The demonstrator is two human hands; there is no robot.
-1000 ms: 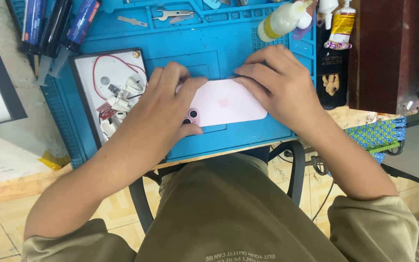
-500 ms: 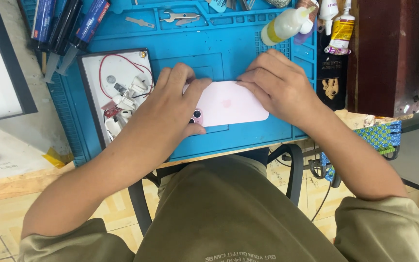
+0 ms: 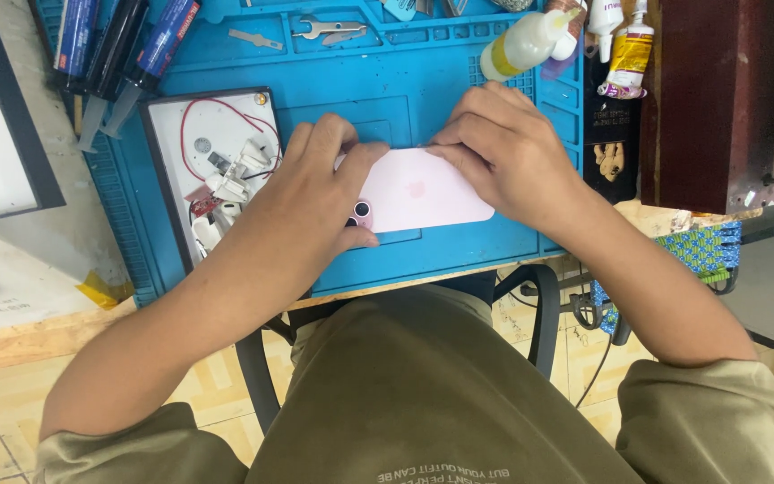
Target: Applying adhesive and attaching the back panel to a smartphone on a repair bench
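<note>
A pale pink phone (image 3: pixel 409 193) lies back up on the blue work mat (image 3: pixel 423 81), its camera lenses at the left end. My left hand (image 3: pixel 315 184) covers that left end, thumb under the lenses and fingers curled over the top edge. My right hand (image 3: pixel 499 152) rests on the phone's right end, fingertips pinched at its upper edge near the middle. Whether a thin tool is between those fingers cannot be told.
A white tray (image 3: pixel 181 134) with a red wire and small parts sits left of the phone. Dark tubes (image 3: pixel 123 49) lie at the top left, a squeeze bottle (image 3: pixel 521 45) and a glue bottle (image 3: pixel 629 54) at the top right. Metal tweezers (image 3: pixel 329 30) lie above.
The view has shifted slightly, so the mat sits a little higher and to the right. Both hands stay on the phone in nearly the same grip.
</note>
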